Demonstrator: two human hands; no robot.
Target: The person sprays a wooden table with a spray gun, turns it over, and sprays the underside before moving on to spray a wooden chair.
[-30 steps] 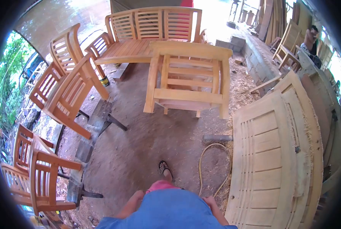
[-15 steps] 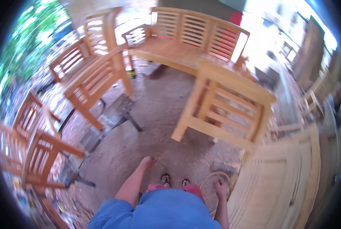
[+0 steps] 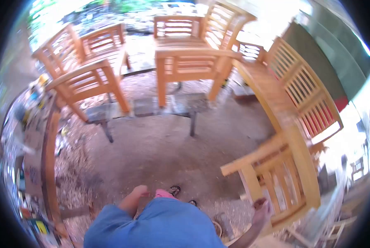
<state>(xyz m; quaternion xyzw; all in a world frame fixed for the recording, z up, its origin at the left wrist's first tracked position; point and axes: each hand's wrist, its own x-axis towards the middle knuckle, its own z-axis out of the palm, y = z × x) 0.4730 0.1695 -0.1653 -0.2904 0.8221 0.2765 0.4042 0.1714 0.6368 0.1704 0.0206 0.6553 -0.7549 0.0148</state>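
Note:
My left hand hangs low in front of my body above the dirt floor, its fingers loosely curled and nothing showing in them. At my right side, my right hand is raised with the fingers curled, somewhat blurred. It overlaps the lower part of a pale wooden armchair in this view. That chair's slatted side faces me, close to the long slatted wooden bench.
Two wooden armchairs stand ahead by low dark planks on legs. A cluttered workbench runs along the left. Wood shavings litter the floor beside it.
My view has swung left, bringing the workbench in and shifting the furniture rightward. The stacked wooden panels have left the view. My right hand has come up, now overlapping the pale armchair.

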